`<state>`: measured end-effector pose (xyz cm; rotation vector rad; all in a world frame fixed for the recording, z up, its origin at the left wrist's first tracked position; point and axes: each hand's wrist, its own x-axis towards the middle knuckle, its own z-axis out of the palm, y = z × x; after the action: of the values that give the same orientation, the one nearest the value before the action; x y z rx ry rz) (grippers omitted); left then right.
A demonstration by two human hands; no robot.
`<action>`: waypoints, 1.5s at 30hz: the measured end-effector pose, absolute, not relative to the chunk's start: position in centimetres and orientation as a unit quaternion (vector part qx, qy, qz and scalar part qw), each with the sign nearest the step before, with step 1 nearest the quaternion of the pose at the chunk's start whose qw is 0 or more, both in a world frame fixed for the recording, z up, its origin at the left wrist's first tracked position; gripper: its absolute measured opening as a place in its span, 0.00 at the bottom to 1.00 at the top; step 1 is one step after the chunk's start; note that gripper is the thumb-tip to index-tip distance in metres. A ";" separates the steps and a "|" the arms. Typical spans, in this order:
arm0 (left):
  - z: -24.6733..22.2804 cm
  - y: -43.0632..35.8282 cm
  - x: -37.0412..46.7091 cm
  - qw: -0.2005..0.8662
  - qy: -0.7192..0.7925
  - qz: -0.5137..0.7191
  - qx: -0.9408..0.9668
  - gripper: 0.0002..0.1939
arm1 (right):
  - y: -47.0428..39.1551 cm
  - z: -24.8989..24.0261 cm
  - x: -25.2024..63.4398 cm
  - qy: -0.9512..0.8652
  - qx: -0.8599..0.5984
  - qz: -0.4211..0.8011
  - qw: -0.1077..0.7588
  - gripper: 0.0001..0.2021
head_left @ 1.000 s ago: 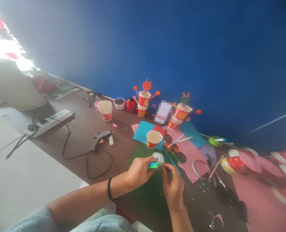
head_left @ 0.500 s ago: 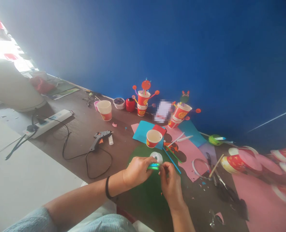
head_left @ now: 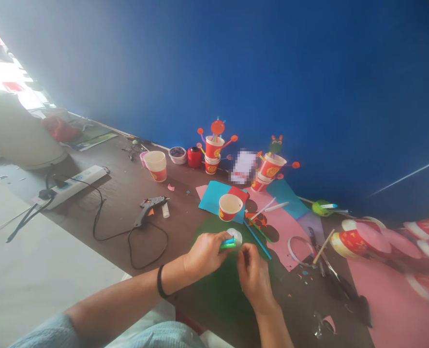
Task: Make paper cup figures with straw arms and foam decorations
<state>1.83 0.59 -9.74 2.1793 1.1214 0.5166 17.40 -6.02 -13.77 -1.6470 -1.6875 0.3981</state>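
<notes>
Blue and green sticks point(head_left: 229, 243), seen in the head view, lie on the wearer's side of the upright paper cup point(head_left: 230, 209). The left hand point(head_left: 207, 253) is clamped around them. Their long axis runs roughly left to right, with the tips poking out towards the right hand point(head_left: 255, 278), which sits just beside them, to the right of a line straight down from the cup. That hand's fingertips are pinched together; whether they grip anything cannot be told. Between cup and tips is a white roll point(head_left: 239, 235). Right of the cup and nearer the wearer, 1 loose blue stick point(head_left: 259, 241) lies slanted.
</notes>
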 end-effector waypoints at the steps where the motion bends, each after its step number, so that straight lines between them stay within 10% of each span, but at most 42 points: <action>1: -9.7 0.7 1.8 0.317 0.433 0.198 0.820 0.06 | -6.1 -13.8 17.4 -0.657 -0.637 0.158 0.370 0.05; 11: -10.7 1.7 1.7 0.495 0.435 0.280 0.698 0.11 | -5.7 -14.2 17.3 -0.587 -0.631 0.200 0.466 0.20; 29: -9.7 0.7 1.9 0.393 0.458 0.213 0.768 0.05 | -5.6 -13.7 16.8 -0.643 -0.617 0.172 0.421 0.04; 45: -11.3 2.1 1.5 0.627 0.416 0.227 0.619 0.17 | -5.6 -13.0 17.1 -0.619 -0.581 0.225 0.478 0.04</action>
<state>1.52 2.12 -11.27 1.4186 0.9529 0.5209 17.09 -5.61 -13.02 -1.4191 -1.5122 0.5501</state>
